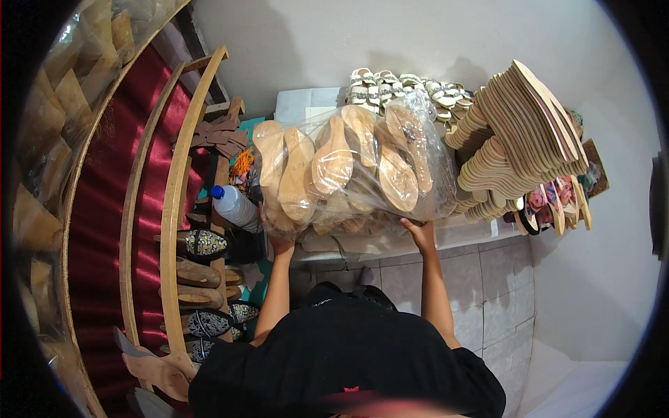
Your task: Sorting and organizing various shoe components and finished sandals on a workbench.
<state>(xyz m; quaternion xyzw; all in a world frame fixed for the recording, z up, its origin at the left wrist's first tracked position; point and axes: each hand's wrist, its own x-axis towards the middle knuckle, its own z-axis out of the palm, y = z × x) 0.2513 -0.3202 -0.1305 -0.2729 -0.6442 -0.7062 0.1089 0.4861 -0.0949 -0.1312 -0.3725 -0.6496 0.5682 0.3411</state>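
Note:
A large clear plastic bag (439, 150) full of pale wooden shoe soles (332, 164) is in front of me. My left hand (281, 244) grips its near left corner, with most of the fingers hidden by the bag. At the near right corner my right hand (419, 233) holds the bag, its thumb along the plastic and the other fingers out of sight underneath. The soles lie in several directions inside the bag. Whether the bag rests on the white table (481, 233) or is lifted above it, I cannot tell.
Tall stacks of sole-shaped wooden pieces (526, 129) stand to the right, beside floral sandals (557, 202). White sandals (383, 87) line the back. On the left are a blue-capped bottle (237, 207), a wooden rack (174, 209) with patterned shoes (205, 242), and red cloth (104, 230).

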